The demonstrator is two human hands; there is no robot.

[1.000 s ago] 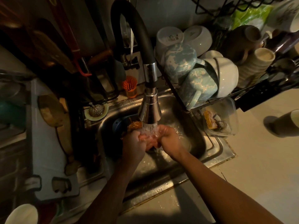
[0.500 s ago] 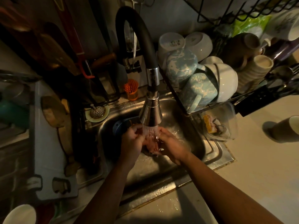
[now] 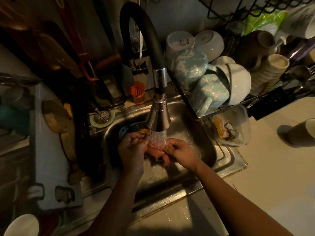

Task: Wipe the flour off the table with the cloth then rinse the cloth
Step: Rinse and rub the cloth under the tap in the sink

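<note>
Both hands, left hand [image 3: 132, 150] and right hand [image 3: 183, 153], grip the cloth [image 3: 156, 151] under the running tap [image 3: 158, 116] over the sink [image 3: 192, 169].

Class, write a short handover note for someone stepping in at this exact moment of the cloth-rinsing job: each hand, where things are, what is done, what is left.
Left hand: closed on one end of the cloth, over the sink.
Right hand: closed on the other end.
The cloth is stretched between both hands, directly under the running faucet; water is hitting it.
Done: rinsing is under way. The table is out of sight, so the wiping cannot be checked.
Left: finish the rinse, probably wring the cloth, turn the water off.
</note>
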